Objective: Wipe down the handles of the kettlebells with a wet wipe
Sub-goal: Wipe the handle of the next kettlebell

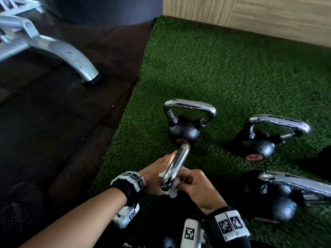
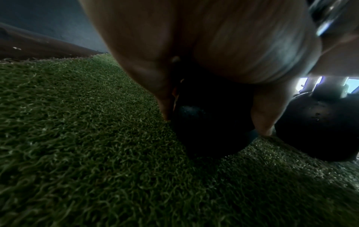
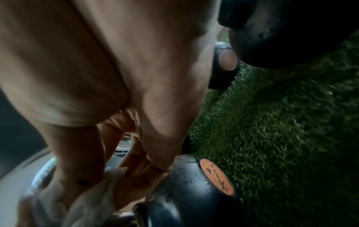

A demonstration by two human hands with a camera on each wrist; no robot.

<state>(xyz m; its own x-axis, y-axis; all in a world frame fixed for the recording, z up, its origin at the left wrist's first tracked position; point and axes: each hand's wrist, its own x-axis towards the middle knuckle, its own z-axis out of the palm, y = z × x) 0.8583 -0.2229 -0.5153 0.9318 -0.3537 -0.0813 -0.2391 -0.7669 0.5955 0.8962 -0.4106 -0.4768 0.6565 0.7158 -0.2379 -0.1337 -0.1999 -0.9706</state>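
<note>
A kettlebell stands close to me on the green turf, its chrome handle (image 1: 176, 165) pointing away from me. My right hand (image 1: 189, 181) grips a bunched white wet wipe (image 1: 172, 192) against the near end of that handle. The right wrist view shows the wipe (image 3: 93, 192) in my curled fingers (image 3: 136, 173), beside the black ball (image 3: 194, 192) with its orange label. My left hand (image 1: 161, 165) holds the same kettlebell from the left. In the left wrist view its fingers (image 2: 165, 107) and thumb reach down either side of the black ball (image 2: 205, 142).
Three more kettlebells stand on the turf (image 1: 232, 68): one straight ahead (image 1: 184, 129), one to the right (image 1: 258, 142), one near right (image 1: 279, 203). A grey machine leg (image 1: 71, 58) rests on the dark rubber floor (image 1: 53, 122) to the left. A wooden wall (image 1: 268, 15) runs along the back.
</note>
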